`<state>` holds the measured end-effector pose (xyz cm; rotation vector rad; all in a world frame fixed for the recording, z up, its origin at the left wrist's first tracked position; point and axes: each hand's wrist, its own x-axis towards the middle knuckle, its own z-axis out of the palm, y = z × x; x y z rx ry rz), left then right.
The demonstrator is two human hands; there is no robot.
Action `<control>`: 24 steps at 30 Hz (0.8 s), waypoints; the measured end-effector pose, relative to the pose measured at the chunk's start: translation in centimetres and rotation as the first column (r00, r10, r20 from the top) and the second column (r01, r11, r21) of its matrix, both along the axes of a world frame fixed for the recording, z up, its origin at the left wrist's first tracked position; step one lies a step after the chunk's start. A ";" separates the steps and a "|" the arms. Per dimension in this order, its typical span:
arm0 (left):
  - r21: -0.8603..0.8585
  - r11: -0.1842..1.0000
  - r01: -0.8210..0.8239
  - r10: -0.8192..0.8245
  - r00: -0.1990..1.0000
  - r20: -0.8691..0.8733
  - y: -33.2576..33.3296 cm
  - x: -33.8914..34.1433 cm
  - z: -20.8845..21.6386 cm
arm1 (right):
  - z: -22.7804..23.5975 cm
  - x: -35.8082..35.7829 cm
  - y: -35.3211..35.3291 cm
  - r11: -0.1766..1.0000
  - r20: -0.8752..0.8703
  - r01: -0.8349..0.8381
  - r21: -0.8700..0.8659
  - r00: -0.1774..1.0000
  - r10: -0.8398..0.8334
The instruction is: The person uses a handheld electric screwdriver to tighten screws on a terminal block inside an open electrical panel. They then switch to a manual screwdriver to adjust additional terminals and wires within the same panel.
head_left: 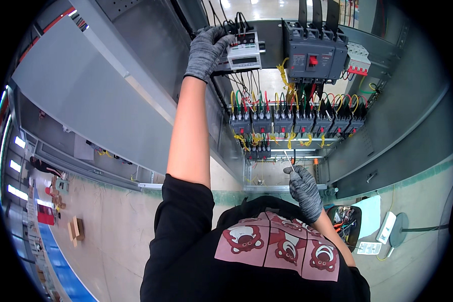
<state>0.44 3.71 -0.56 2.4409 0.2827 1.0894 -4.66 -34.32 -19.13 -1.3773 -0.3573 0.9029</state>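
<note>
My left hand (206, 53), in a grey knit glove, is raised to the left end of a white electric meter (245, 55) inside the cabinet. Its fingers curl by the black wires (240, 22) at the meter's top; what they pinch is hidden. Lower down, my gloved right hand (306, 194) is closed around a screwdriver (289, 160), whose thin shaft points up and slightly left, apart from the meter. Right of the meter sits a large dark breaker (314, 55) with a red toggle.
A row of small breakers (293, 123) with coloured wires and yellow ties crosses the cabinet below. The grey cabinet door (95, 95) stands at left. On the floor at right are a tool bin (356, 226) and a power strip (386, 227); a cardboard box (76, 229) lies at left.
</note>
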 end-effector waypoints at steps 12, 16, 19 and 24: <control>-0.092 0.984 0.152 -0.149 0.988 0.043 -0.5 -0.3 0.4 | -0.2 0.0 0.3 0.994 0.146 -0.048 -0.097 0.987 0.062; -0.093 0.986 0.137 -0.137 0.991 -0.001 -0.3 -0.1 0.7 | 0.0 -0.1 0.4 0.993 0.142 -0.046 -0.112 0.988 0.062; -0.052 0.996 0.072 -0.073 0.997 -0.018 -0.3 -0.3 1.1 | 0.1 0.0 0.5 0.993 0.116 -0.044 -0.108 0.992 0.056; -0.089 0.995 0.040 -0.046 0.996 -0.072 0.4 0.3 0.9 | 0.4 0.1 0.5 0.995 0.144 -0.044 -0.086 0.988 0.056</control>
